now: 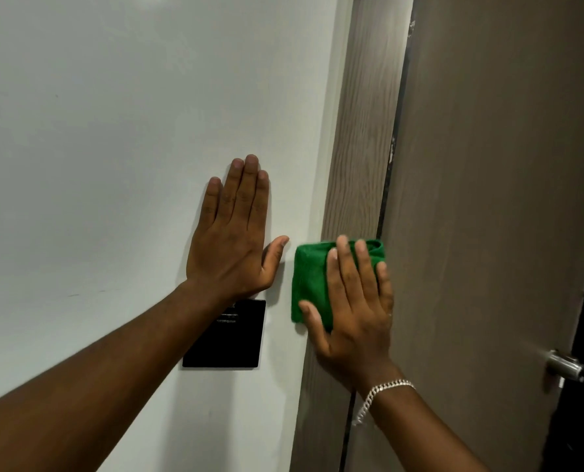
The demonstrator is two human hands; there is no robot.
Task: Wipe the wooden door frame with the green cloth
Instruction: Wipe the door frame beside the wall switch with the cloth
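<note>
Mid-wipe: your right hand [355, 308] presses the cloth [309, 277] flat-fingered on the frame [358, 131] (left hand [229, 243] flat, open, on the wall [96, 131]); next probably wants a firm slide along it.

Left hand [229, 247] on wall [113, 131] above panel [229, 338]; cloth [309, 281] under right hand [355, 311] on door frame [362, 131]; door [488, 165] right of frame.

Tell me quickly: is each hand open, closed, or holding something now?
Left hand: open, fingers straight, flat on the white wall.
Right hand: open, straight fingers pressing the green cloth against the wooden door frame.
</note>
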